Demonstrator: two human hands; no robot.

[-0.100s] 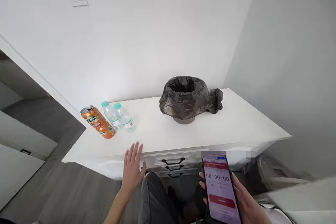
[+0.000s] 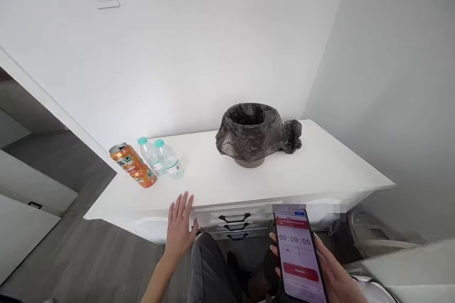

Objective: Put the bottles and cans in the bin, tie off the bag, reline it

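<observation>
My left hand (image 2: 179,229) rests with its fingers spread on the front edge of the white cabinet top (image 2: 213,188), holding nothing. At the lower right, my right hand (image 2: 332,270) is wrapped round a phone (image 2: 298,253), whose lit screen reads 00:00:00. Beyond my left hand stand an orange drink can (image 2: 133,165) and, just right of it, two clear bottles with teal caps (image 2: 150,155) (image 2: 169,158). A bin lined with a black plastic bag (image 2: 249,137) stands near the back, the bag's bunched end (image 2: 292,136) sticking out to its right.
Black-handled drawers (image 2: 234,227) are below the cabinet top, close to my legs (image 2: 211,270). A white wall (image 2: 213,47) rises behind, and a grey wall (image 2: 391,80) borders the right side. Grey floor (image 2: 92,255) shows at the left.
</observation>
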